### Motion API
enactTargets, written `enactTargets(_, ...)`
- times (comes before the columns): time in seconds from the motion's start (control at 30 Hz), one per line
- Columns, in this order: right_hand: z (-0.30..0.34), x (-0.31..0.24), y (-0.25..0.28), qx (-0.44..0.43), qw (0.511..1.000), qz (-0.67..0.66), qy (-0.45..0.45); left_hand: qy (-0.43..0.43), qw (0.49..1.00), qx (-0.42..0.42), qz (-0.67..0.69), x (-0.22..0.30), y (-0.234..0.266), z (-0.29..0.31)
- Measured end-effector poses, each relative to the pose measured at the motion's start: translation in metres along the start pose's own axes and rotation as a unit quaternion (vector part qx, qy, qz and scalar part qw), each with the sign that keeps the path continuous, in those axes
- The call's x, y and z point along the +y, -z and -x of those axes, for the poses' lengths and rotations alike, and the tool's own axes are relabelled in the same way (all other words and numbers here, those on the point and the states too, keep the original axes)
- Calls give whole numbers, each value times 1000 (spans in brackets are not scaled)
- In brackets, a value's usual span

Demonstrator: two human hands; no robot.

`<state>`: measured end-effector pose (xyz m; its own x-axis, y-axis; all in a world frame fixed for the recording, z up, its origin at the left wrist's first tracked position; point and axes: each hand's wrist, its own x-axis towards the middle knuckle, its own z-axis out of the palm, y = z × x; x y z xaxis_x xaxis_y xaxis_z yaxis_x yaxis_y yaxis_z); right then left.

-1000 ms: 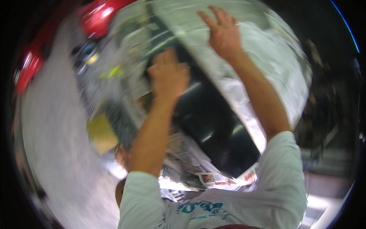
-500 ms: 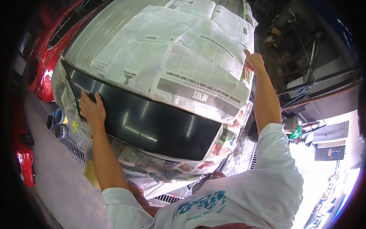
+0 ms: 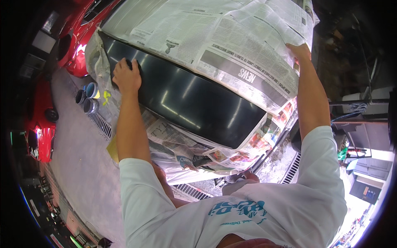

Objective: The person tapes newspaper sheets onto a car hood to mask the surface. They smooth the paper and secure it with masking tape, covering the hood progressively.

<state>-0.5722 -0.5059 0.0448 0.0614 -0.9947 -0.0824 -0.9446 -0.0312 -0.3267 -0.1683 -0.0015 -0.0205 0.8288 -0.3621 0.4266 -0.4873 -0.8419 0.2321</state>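
A car body is masked with newspaper sheets (image 3: 219, 37), and between them a curved, glossy black panel (image 3: 186, 95) lies exposed. My left hand (image 3: 127, 77) rests on the panel's left end, fingers spread. On the right side, my right hand (image 3: 301, 53) is closed at the edge of the newspaper, its thumb side over the sheet and its other fingers partly hidden. More crumpled newspaper (image 3: 173, 142) hangs below the panel, above whitish plastic film (image 3: 182, 175).
Red cars (image 3: 76, 58) stand at the left. Several small buckets (image 3: 92, 90) sit on the concrete floor (image 3: 87, 165) by a drain grate (image 3: 99, 124). Another grate (image 3: 291, 167) lies to the right. A metal frame (image 3: 359, 102) and cluttered shelving occupy the right side.
The view has shifted, so the car appears farther right and higher. My left hand stays on the black panel, its fingers slightly more bent. My right hand remains at the newspaper's edge.
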Motion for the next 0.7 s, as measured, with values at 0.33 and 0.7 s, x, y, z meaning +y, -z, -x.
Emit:
enactTargets(0.33,20,-24,-15,-45,995,-91,4,-24,988,21,149,46,104,104)
enactTargets(0.7,9,-8,-16,-57,987,-149,19,196,963,68,174,61,267,334)
